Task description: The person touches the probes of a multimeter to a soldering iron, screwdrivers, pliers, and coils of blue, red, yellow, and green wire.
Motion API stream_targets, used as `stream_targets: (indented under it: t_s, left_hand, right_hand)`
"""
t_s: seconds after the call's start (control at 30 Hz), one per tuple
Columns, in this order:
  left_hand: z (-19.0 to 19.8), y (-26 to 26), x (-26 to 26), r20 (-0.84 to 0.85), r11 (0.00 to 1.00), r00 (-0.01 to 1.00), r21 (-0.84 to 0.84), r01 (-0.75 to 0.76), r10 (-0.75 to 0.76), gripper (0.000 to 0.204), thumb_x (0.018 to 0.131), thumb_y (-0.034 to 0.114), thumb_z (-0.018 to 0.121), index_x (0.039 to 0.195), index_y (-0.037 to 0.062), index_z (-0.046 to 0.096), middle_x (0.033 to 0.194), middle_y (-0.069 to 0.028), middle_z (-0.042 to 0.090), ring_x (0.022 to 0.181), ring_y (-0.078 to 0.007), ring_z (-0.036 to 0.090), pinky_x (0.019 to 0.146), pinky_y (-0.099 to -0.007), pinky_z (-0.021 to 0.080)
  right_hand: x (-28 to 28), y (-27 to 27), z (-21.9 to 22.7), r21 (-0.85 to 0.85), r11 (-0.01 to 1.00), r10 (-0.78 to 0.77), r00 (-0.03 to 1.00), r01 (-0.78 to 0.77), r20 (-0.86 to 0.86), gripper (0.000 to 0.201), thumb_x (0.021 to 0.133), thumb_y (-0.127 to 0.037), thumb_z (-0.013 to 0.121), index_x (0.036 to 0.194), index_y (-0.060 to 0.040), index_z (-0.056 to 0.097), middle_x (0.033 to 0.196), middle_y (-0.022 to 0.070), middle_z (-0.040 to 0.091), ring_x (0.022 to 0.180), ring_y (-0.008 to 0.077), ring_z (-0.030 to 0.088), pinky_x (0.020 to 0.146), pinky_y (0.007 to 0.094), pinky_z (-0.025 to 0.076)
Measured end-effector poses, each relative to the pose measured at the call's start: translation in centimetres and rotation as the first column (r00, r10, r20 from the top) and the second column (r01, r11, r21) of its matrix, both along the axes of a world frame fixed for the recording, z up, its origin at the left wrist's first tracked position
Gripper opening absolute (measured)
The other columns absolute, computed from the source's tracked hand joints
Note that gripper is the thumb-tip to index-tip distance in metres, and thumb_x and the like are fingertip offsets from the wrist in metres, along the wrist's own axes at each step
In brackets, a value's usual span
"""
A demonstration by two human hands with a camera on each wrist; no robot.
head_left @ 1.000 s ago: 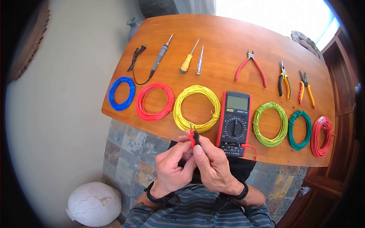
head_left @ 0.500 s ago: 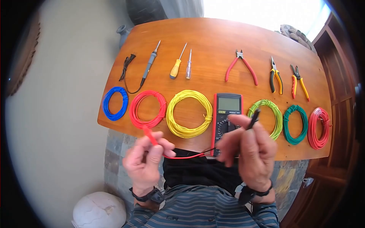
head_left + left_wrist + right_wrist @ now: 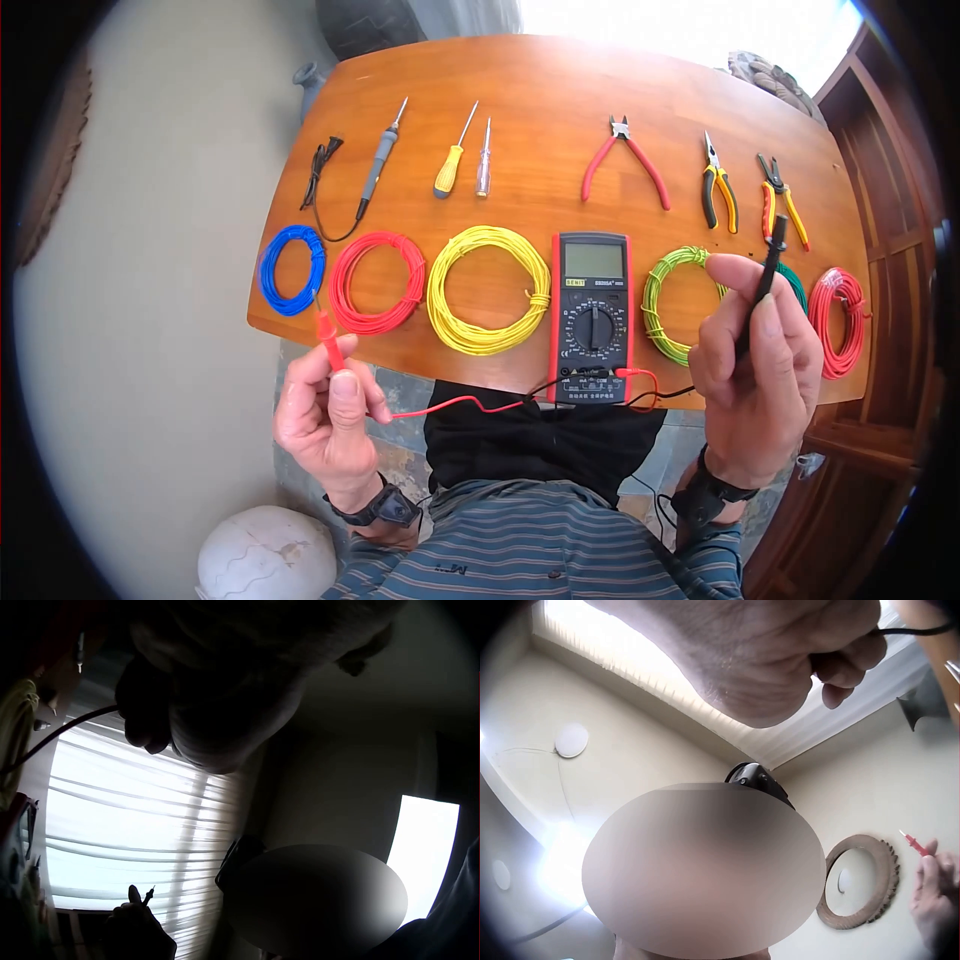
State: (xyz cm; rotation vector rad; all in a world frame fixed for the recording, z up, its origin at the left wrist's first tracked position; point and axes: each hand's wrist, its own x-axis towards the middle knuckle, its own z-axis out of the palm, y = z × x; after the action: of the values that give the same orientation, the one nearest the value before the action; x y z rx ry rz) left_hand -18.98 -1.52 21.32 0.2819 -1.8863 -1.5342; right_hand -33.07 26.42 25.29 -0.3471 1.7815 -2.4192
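Observation:
My left hand (image 3: 330, 420) pinches the red multimeter probe (image 3: 332, 348) between thumb and fingers, its tip up near the blue wire coil (image 3: 268, 270). Far to the right, my right hand (image 3: 762, 385) grips the black multimeter probe (image 3: 770, 272), which is tilted upward and overlaps the dark green coil. Red and black leads run from the probes towards the multimeter (image 3: 594, 265), lying face up at the table's near edge. The right wrist view also catches the red probe (image 3: 913, 844); in the left wrist view the left hand (image 3: 225, 682) is a dark shape.
On the wooden table (image 3: 540, 80) lie red (image 3: 340, 290), yellow (image 3: 440, 320), yellow-green (image 3: 652, 300) and pinkish-red (image 3: 825, 320) wire coils. Behind them are a soldering iron (image 3: 380, 165), two screwdrivers (image 3: 449, 172), red-handled cutters (image 3: 648, 172), needle-nose pliers (image 3: 712, 180) and wire strippers (image 3: 794, 215).
The hands, together at first with both probes, have parted: the left moved left with the red probe, the right moved right and up with the black one. The leads are now stretched out.

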Motion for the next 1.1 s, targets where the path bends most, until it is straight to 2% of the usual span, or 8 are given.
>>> stream_targets:
  t_s: [0.1, 0.3, 0.5, 0.57, 0.63, 0.8, 0.97, 1.1]
  left_hand:
    - [0.4, -1.5, 0.2, -0.055, 0.99, 0.996, -0.122, -0.075, 0.069, 0.029, 0.105, 0.014, 0.068, 0.125, -0.0078, 0.069, 0.082, -0.0099, 0.067, 0.062, -0.012, 0.06, 0.051, -0.0229, 0.046]
    - [5.9, -7.5, -1.4, -0.04, 0.884, 0.994, -0.455, -0.105, 0.097, 0.025, 0.102, 0.001, 0.066, 0.124, -0.0088, 0.071, 0.094, -0.0085, 0.066, 0.074, -0.0125, 0.059, 0.063, -0.0265, 0.048]
    - [5.2, -17.0, -13.4, 0.279, 0.718, 0.96, -0.675, 0.167, 0.039, 0.02, 0.096, 0.003, 0.073, 0.115, 0.0004, 0.077, 0.088, -0.0051, 0.064, 0.077, -0.0143, 0.06, 0.07, -0.0291, 0.048]
    - [2.4, -20.4, -17.6, 0.355, 0.629, 0.931, -0.743, 0.227, 0.082, 0.02, 0.093, 0.006, 0.075, 0.112, 0.0016, 0.078, 0.09, -0.0107, 0.067, 0.077, -0.0223, 0.064, 0.071, -0.0344, 0.05]
    - [0.5, -22.0, -20.5, 0.416, 0.529, 0.896, -0.801, 0.279, 0.157, 0.021, 0.094, 0.012, 0.073, 0.112, 0.0041, 0.079, 0.095, -0.0152, 0.07, 0.085, -0.0328, 0.068, 0.076, -0.0419, 0.053]
    - [-2.2, -21.5, -24.3, 0.377, 0.484, 0.904, -0.841, 0.243, 0.202, 0.021, 0.095, 0.013, 0.071, 0.111, 0.0029, 0.079, 0.091, -0.017, 0.07, 0.088, -0.0348, 0.069, 0.078, -0.044, 0.054]
    - [-1.4, -20.1, -26.1, 0.625, 0.523, 0.694, -0.75, 0.406, 0.357, 0.026, 0.095, 0.019, 0.068, 0.113, 0.0024, 0.078, 0.101, -0.0214, 0.076, 0.097, -0.0404, 0.072, 0.083, -0.0497, 0.055]
    - [-2.5, -20.5, -26.8, 0.627, 0.543, 0.695, -0.742, 0.394, 0.352, 0.027, 0.095, 0.017, 0.066, 0.113, 0.0012, 0.078, 0.096, -0.0239, 0.076, 0.092, -0.0413, 0.073, 0.083, -0.0499, 0.056]
  right_hand:
    - [0.0, -0.6, 1.6, 0.074, 0.997, -0.026, 1.0, 0.025, 0.016, 0.041, 0.112, -0.026, 0.049, 0.134, 0.0086, 0.058, 0.068, 0.0013, 0.054, 0.053, 0.0039, 0.039, 0.051, 0.0216, 0.028]
    - [-2.1, -1.7, 5.8, 0.334, 0.933, 0.003, 0.928, 0.131, -0.372, 0.035, 0.114, -0.023, 0.043, 0.134, 0.0047, 0.052, 0.069, 0.0021, 0.056, 0.051, 0.0025, 0.043, 0.051, 0.0178, 0.03]
    - [-11.8, -12.2, 5.4, 0.451, 0.839, 0.204, 0.591, 0.305, -0.78, 0.026, 0.104, -0.019, 0.062, 0.11, 0.0045, 0.071, 0.081, 0.0087, 0.069, 0.075, 0.0164, 0.065, 0.072, 0.0319, 0.051]
    - [-15.1, -16.8, 3.3, 0.627, 0.761, 0.362, 0.69, 0.17, -0.626, 0.026, 0.098, -0.016, 0.055, 0.101, 0.0022, 0.074, 0.093, 0.0304, 0.072, 0.092, 0.0473, 0.072, 0.084, 0.0525, 0.058]
    - [-18.1, -20.7, -0.1, 0.748, 0.664, 0.456, 0.781, 0.021, -0.426, 0.026, 0.094, -0.015, 0.058, 0.099, 0.0025, 0.076, 0.096, 0.0331, 0.072, 0.098, 0.0501, 0.072, 0.09, 0.0537, 0.058]
    - [-21.9, -26.1, -7.2, 0.879, 0.423, 0.559, 0.7, 0.219, -0.443, 0.021, 0.086, -0.006, 0.06, 0.094, 0.0037, 0.076, 0.101, 0.031, 0.073, 0.095, 0.0494, 0.073, 0.086, 0.0525, 0.06]
    - [-23.3, -29.5, -9.3, 0.897, 0.398, 0.528, 0.752, 0.192, -0.395, 0.02, 0.084, -0.004, 0.063, 0.096, 0.0052, 0.077, 0.101, 0.0304, 0.074, 0.095, 0.0465, 0.075, 0.082, 0.0509, 0.061]
    - [-23.2, -30.1, -8.1, 0.941, 0.313, 0.55, 0.783, 0.13, -0.291, 0.019, 0.085, -0.005, 0.064, 0.097, 0.0055, 0.075, 0.103, 0.0308, 0.072, 0.097, 0.0475, 0.073, 0.084, 0.0516, 0.059]
